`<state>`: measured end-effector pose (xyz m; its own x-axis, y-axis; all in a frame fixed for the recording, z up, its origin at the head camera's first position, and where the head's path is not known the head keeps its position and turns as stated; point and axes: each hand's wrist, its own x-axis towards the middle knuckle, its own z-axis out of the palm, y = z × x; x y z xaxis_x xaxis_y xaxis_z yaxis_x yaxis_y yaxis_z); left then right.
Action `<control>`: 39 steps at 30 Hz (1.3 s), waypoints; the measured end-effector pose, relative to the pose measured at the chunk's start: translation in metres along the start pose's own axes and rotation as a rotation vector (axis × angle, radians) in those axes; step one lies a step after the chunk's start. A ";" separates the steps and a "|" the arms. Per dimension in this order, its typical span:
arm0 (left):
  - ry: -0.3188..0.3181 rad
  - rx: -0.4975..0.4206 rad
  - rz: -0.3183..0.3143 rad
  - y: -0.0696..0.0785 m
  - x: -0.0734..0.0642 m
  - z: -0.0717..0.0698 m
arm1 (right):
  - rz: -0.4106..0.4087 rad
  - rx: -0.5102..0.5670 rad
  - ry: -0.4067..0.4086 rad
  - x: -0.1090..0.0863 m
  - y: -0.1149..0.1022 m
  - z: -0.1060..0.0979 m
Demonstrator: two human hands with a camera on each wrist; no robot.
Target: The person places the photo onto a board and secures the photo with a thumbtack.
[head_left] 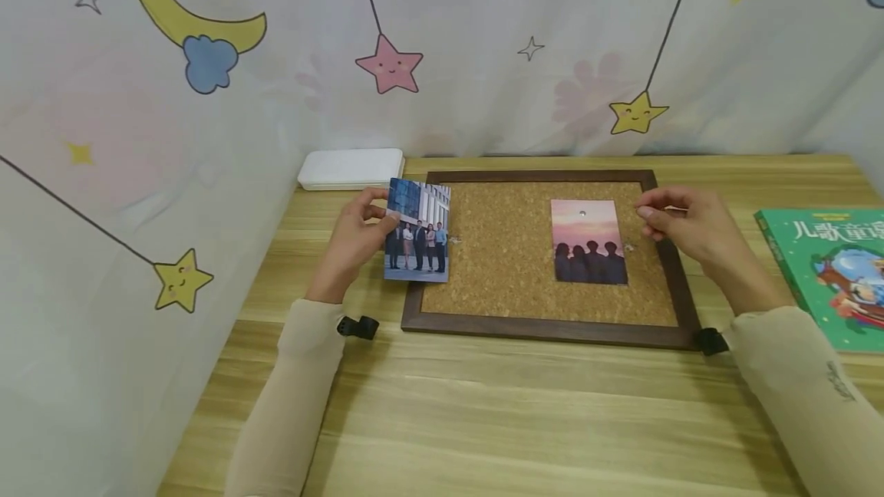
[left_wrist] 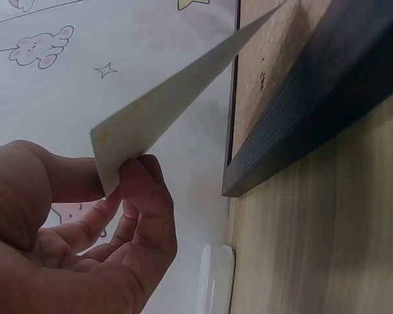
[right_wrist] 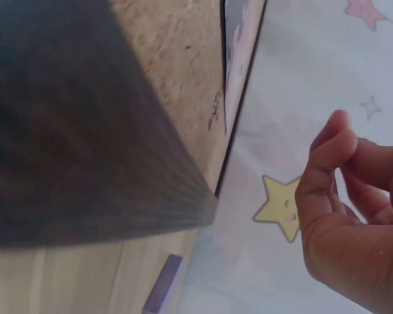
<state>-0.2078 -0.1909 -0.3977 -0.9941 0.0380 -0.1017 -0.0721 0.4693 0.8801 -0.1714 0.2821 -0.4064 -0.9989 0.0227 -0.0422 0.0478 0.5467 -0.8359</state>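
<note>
My left hand (head_left: pixel 361 230) pinches a photo (head_left: pixel 417 240) of people in business clothes between thumb and fingers. That photo is raised over the left edge of a cork board (head_left: pixel 497 251); its pale back (left_wrist: pixel 144 124) faces the left wrist view. Pinned on the board's right half is a sunset photo (head_left: pixel 588 240) of silhouettes, with a round silver tack (head_left: pixel 582 213) near its top. My right hand (head_left: pixel 691 225) is above the right frame edge, thumb and forefinger tips together (right_wrist: pixel 340 134). Anything between those tips is hidden. Small shiny pieces (head_left: pixel 629 248) lie on the cork, too small to identify.
A dark wooden frame (head_left: pixel 552 330) borders the board on the wood-grain table (head_left: pixel 518 413). Behind it to the left lies a white case (head_left: pixel 352 169). A green book (head_left: pixel 846 282) is at the right. A printed curtain (head_left: pixel 470 113) hangs along the back.
</note>
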 end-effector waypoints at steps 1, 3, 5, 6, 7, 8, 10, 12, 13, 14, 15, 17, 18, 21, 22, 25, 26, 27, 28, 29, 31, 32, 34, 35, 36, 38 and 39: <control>-0.007 0.005 0.007 0.000 0.001 0.003 | 0.002 0.000 -0.002 0.001 -0.001 0.001; -0.018 0.011 0.014 0.001 0.003 0.010 | 0.004 0.003 -0.009 0.002 -0.005 0.004; -0.033 -0.006 0.014 0.001 0.005 0.016 | 0.002 0.005 -0.016 0.003 -0.008 0.007; -0.043 -0.020 0.013 0.001 0.006 0.020 | 0.001 0.008 -0.022 0.004 -0.010 0.009; -0.053 -0.032 0.012 0.002 0.007 0.023 | 0.002 0.020 -0.030 0.004 -0.011 0.010; -0.064 -0.044 0.008 0.003 0.008 0.027 | 0.002 0.034 -0.040 0.005 -0.013 0.011; -0.083 -0.062 0.004 0.004 0.010 0.034 | 0.007 0.068 -0.059 0.007 -0.015 0.013; -0.100 -0.061 0.009 0.006 0.013 0.041 | 0.024 0.091 -0.079 0.008 -0.018 0.015; -0.109 -0.056 0.013 0.006 0.014 0.044 | 0.031 0.101 -0.086 0.009 -0.019 0.016; -0.116 -0.046 0.019 0.007 0.015 0.046 | 0.035 0.103 -0.091 0.009 -0.020 0.017; -0.122 -0.039 0.024 0.007 0.016 0.049 | 0.038 0.106 -0.093 0.010 -0.021 0.018; -0.135 -0.023 0.033 0.008 0.018 0.053 | 0.043 0.099 -0.097 0.010 -0.023 0.019; -0.141 -0.020 0.035 0.009 0.019 0.055 | 0.038 0.096 -0.098 0.011 -0.024 0.020; -0.152 -0.021 0.034 0.011 0.022 0.061 | 0.029 0.089 -0.103 0.012 -0.028 0.022; -0.156 -0.019 0.034 0.011 0.023 0.063 | 0.026 0.083 -0.105 0.012 -0.029 0.023; -0.171 -0.013 0.036 0.013 0.026 0.069 | 0.026 0.073 -0.113 0.013 -0.031 0.025; -0.174 -0.007 0.038 0.014 0.027 0.071 | 0.028 0.072 -0.115 0.014 -0.032 0.025; -0.179 -0.002 0.040 0.014 0.028 0.072 | 0.029 0.071 -0.116 0.014 -0.032 0.026; -0.182 0.005 0.042 0.015 0.030 0.074 | 0.031 0.068 -0.117 0.014 -0.033 0.027; -0.184 0.011 0.045 0.016 0.031 0.075 | 0.034 0.068 -0.118 0.015 -0.033 0.027; -0.187 0.019 0.046 0.017 0.034 0.078 | 0.036 0.063 -0.115 0.016 -0.034 0.029; -0.188 0.029 0.046 0.017 0.035 0.079 | 0.035 0.058 -0.114 0.016 -0.035 0.030; -0.192 0.040 0.043 0.018 0.037 0.081 | 0.026 0.047 -0.111 0.017 -0.036 0.031; -0.194 0.041 0.040 0.018 0.038 0.082 | 0.021 0.045 -0.110 0.018 -0.037 0.032; -0.196 0.043 0.036 0.018 0.039 0.083 | 0.013 0.044 -0.109 0.018 -0.038 0.033; -0.198 0.049 0.032 0.018 0.041 0.084 | 0.000 0.043 -0.109 0.019 -0.039 0.034; -0.198 0.051 0.031 0.018 0.042 0.085 | -0.005 0.043 -0.108 0.019 -0.039 0.034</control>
<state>-0.2442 -0.1055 -0.4258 -0.9600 0.2235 -0.1684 -0.0323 0.5094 0.8599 -0.1924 0.2327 -0.3934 -0.9929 -0.0717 -0.0948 0.0451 0.5101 -0.8589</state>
